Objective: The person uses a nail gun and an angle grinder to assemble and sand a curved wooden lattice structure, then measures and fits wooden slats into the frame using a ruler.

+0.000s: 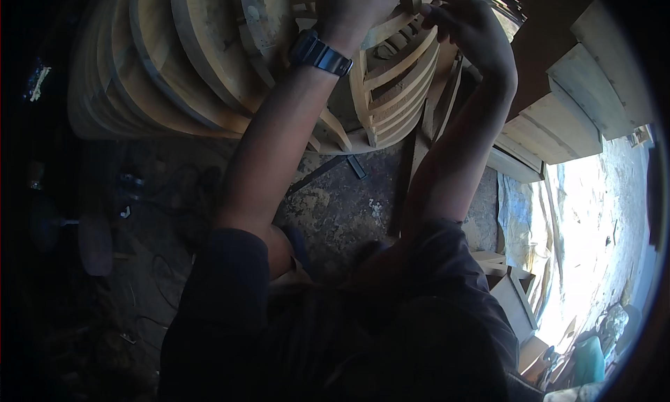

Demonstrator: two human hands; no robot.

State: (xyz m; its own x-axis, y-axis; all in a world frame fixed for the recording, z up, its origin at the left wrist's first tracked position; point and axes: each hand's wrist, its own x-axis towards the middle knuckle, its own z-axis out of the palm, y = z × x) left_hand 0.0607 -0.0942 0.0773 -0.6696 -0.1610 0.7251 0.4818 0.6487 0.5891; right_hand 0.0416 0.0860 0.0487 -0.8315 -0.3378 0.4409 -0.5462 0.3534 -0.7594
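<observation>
The wooden frame (202, 49), a rounded shell of curved ribs, fills the top of the view, from the left side to past the middle; the left hand (359, 8) is over its upper part, partly cut off by the upper edge, so I cannot tell whether it grips anything; a dark watch (319, 54) circles that wrist; the right hand (471, 28) is bent at the wrist, its fingers curled toward the left hand, near the frame's slats (401, 74), and I cannot tell whether they hold anything; below, a small dark bar (356, 167) lies on the stained floor (335, 203); pale wooden boxes (551, 133) stand to the right
</observation>
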